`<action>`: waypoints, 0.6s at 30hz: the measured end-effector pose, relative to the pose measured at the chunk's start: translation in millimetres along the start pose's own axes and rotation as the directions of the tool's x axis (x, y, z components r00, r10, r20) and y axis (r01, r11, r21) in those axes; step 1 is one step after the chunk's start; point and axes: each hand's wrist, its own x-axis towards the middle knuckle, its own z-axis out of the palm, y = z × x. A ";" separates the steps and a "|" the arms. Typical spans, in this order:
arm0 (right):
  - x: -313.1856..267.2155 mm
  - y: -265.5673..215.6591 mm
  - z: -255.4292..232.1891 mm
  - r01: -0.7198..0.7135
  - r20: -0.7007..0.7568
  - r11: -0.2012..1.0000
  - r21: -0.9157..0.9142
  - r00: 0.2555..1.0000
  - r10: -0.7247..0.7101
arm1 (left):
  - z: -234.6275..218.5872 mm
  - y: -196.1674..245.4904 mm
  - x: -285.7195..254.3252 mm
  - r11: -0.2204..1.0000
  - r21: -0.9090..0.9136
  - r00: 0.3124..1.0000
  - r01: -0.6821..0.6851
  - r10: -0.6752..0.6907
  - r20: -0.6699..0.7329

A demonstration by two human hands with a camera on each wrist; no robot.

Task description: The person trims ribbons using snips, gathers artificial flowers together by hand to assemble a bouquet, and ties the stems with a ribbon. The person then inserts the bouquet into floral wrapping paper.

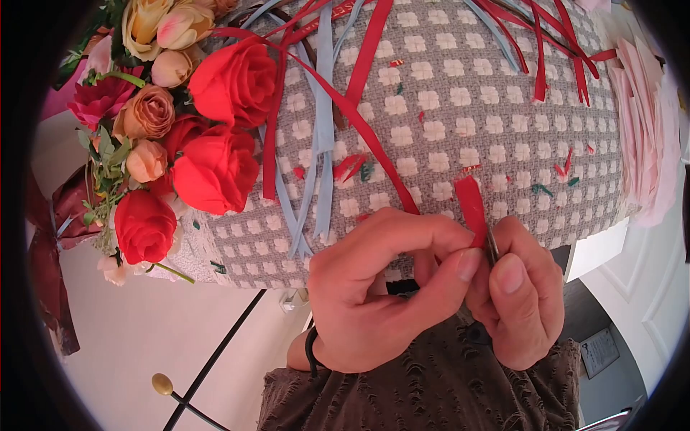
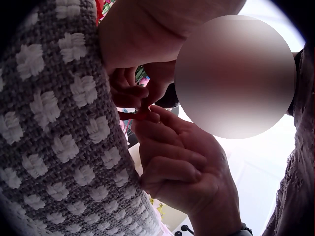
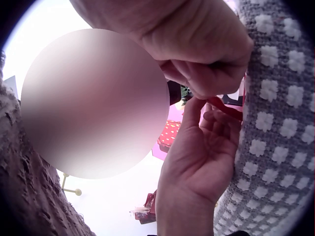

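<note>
In the head view, my left hand [image 1: 381,287] pinches a red ribbon [image 1: 471,205] between thumb and forefinger, its short cut end sticking up toward the cloth. My right hand [image 1: 521,291] is close beside it, thumb and finger gripping a thin metal tool [image 1: 491,246] along the ribbon's edge. Most of that tool is hidden by the fingers, so I cannot tell its kind. The fingertips of both hands meet at the ribbon, over the near edge of the grey-and-white checked cloth [image 1: 460,90]. The right wrist view also shows the ribbon [image 3: 224,107] between the hands.
Red roses [image 1: 215,169] and paler flowers [image 1: 147,111] lie at the left. Long red ribbons [image 1: 366,136] and blue ribbons [image 1: 323,93] trail across the cloth, with several small scraps [image 1: 348,167] around. Folded pink sheets [image 1: 643,129] are stacked at the right edge.
</note>
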 end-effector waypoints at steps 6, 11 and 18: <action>-0.3 0.8 -5.0 0.000 0.021 1.000 0.028 1.000 -0.001 | -1.1 -0.6 0.2 1.000 0.017 1.000 -0.010 0.010 0.004; -0.9 -0.5 -5.5 -0.031 0.049 0.999 0.038 0.998 0.029 | -0.3 -0.8 1.3 1.000 -0.006 1.000 -0.004 0.004 -0.013; -2.0 -1.3 1.1 -0.051 -0.044 0.998 -0.026 0.998 0.050 | -0.9 -4.1 2.0 0.995 -0.085 0.998 -0.059 0.056 -0.038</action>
